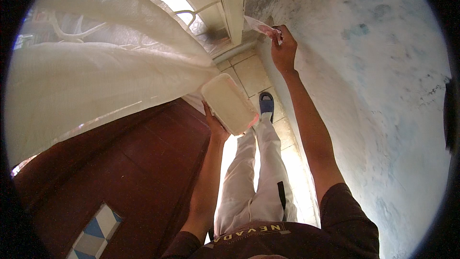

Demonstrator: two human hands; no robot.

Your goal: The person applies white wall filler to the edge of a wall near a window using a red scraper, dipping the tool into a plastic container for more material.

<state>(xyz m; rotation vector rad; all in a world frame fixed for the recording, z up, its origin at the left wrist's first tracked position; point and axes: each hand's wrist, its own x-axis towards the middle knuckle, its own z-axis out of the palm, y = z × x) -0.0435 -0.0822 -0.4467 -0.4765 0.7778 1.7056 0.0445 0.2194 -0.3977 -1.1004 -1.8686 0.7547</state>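
Note:
A pale rectangular plastic container [230,103] with rounded corners is held out in front of my body, its broad flat side turned up. My left hand [216,125] grips it along its lower left edge, thumb up the side and fingers partly hidden beneath. Up and to the right, my right hand [284,50] is closed on a crumpled clear plastic bag [266,29] showing something reddish. The bag's loose end reaches toward the corner between the window frame and the wall. What exactly is inside the bag is too small to tell.
A sheer cream curtain [110,81] hangs at the left before a window with a white grille [188,15]. Below it spreads a dark red surface [134,163]. A stained pale wall [378,100] rises close on my right. Floor tiles [250,73] and my blue slipper [266,105] show below.

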